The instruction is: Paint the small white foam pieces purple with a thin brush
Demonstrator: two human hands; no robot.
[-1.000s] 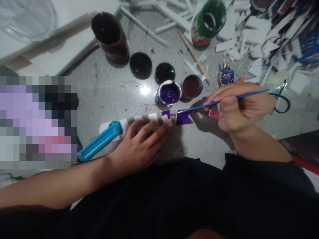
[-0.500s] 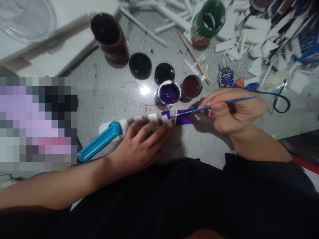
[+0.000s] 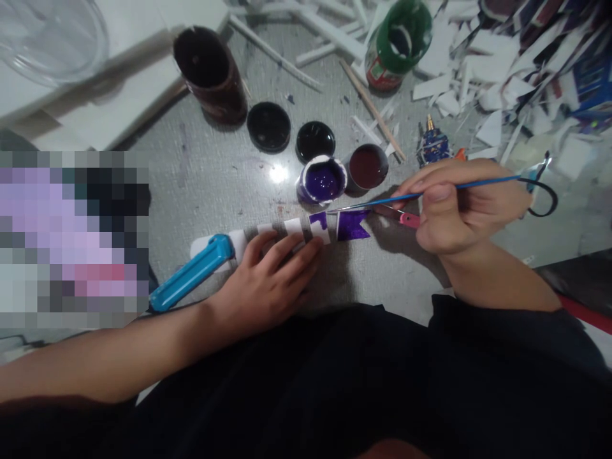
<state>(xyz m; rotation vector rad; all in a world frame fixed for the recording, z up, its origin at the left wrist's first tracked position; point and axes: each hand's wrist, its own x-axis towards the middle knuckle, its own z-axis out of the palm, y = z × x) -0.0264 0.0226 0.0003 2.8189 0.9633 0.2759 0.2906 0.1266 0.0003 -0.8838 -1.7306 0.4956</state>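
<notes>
My right hand (image 3: 461, 207) grips a thin blue paintbrush (image 3: 478, 183), its tip near the top edge of a white piece partly painted purple (image 3: 319, 228). Fingers spread, my left hand (image 3: 275, 274) lies on the table, its fingertips on that piece and on small white pieces (image 3: 292, 225) beside it. A notched, fully purple piece (image 3: 352, 225) lies to the right. Just above the pieces stands an uncapped jar of purple paint (image 3: 324, 181), touching a cup of dark reddish liquid (image 3: 368, 167). A pink-handled blade (image 3: 408, 220) lies partly under my right hand.
A blue cutter (image 3: 191, 273) lies left of my left hand. Two black lids (image 3: 315, 141), a dark brown jar (image 3: 213, 80), a green jar (image 3: 399, 44) and a wooden stick (image 3: 373, 109) stand or lie farther back. White scraps (image 3: 497, 70) crowd the back right.
My right hand has shifted slightly right and lowered the brush's slant, drawing its tip up from the half-painted piece's side to its top edge. The left hand stays still.
</notes>
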